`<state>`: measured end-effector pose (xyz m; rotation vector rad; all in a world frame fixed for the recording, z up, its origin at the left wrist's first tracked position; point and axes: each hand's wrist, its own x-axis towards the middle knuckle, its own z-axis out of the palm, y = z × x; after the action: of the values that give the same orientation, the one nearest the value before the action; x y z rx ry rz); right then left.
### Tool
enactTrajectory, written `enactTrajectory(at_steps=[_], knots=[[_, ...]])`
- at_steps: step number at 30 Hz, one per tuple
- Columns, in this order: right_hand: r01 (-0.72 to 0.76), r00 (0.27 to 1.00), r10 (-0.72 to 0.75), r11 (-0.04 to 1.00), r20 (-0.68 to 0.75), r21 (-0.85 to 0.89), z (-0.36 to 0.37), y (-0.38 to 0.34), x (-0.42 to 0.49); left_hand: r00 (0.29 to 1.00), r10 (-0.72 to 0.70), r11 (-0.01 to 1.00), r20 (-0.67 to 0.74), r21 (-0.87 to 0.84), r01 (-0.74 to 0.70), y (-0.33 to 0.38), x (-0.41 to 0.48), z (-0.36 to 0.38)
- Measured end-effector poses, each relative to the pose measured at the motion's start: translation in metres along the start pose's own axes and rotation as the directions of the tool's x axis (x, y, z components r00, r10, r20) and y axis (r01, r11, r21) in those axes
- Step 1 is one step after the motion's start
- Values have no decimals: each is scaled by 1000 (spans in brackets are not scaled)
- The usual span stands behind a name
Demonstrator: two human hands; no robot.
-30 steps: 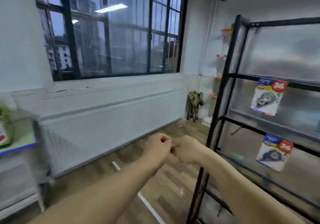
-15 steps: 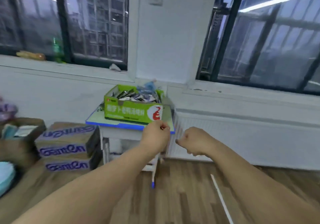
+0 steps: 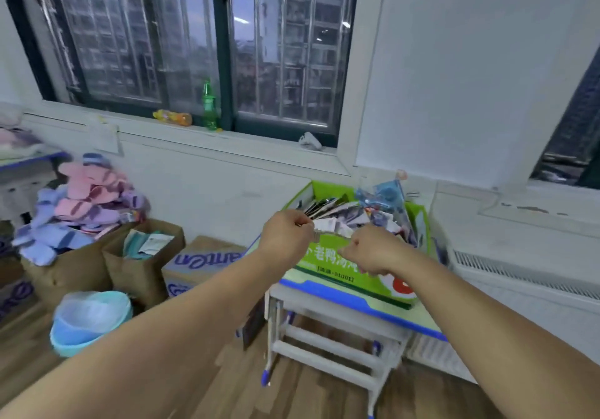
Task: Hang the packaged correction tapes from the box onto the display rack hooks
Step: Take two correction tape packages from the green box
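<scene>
A green box (image 3: 324, 258) is seen standing on a small desk (image 3: 341, 300) with a blue edge, set against the white wall below the window. The packaged correction tapes (image 3: 344, 219) are heaped loosely inside the box, and one blue pack (image 3: 384, 191) is propped up at its far right corner. Both bare arms are stretched toward the near wall of the box. The left hand (image 3: 285, 240) is held at the box's near left corner with its fingers curled in and the thumb laid against the forefinger; a small pale bit is seen at the fingertips, but whether it is pinched cannot be told. The right hand (image 3: 373, 253) is held just beside it, apart from it, in front of the box wall – its fingers are curled into a fist and nothing is seen in them. To the left of the desk a printed cardboard carton (image 3: 201, 259), brown paper bags (image 3: 139, 272) and a pale blue bin (image 3: 87, 321) are set on the wooden floor. A green bottle (image 3: 209, 107) is stood on the window sill.
</scene>
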<state>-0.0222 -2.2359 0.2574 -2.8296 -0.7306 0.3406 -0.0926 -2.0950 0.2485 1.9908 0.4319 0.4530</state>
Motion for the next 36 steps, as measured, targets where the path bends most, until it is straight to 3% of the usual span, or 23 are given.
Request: enactTrajectory(at_steps=[6, 11, 16, 21, 24, 26, 31, 34, 36], knots=[[-16, 999, 17, 1000, 45, -10, -8, 7, 96, 999, -32, 999, 42, -24, 33, -22, 96, 15], [-160, 987, 161, 987, 18, -16, -13, 27, 175, 992, 31, 999, 119, -37, -27, -29, 185, 36], [-290, 957, 288, 953, 36, 86, -13, 46, 234, 966, 13, 999, 260, -44, -1, -46, 267, 65], [-411, 901, 386, 906, 199, 103, 25, 74, 278, 932, -66, 998, 356, 4, 69, -71, 313, 98], [-386, 911, 359, 916, 205, 111, 45, 80, 301, 914, -129, 992, 384, 40, 123, -88, 328, 114], [-326, 938, 301, 934, 170, 146, 55, 77, 316, 898, -166, 986, 407, 54, 158, -98, 337, 121], [-292, 954, 264, 928, 146, 232, 69, 77, 345, 788, -358, 928, 501, 284, 241, -111, 346, 124], [-214, 958, 273, 880, -83, 424, 31, 80, 354, 702, -475, 880, 531, 268, 393, -98, 343, 120], [-80, 944, 198, 913, -262, 401, -2, 74, 351, 602, -521, 814, 605, 141, 563, -85, 348, 121]])
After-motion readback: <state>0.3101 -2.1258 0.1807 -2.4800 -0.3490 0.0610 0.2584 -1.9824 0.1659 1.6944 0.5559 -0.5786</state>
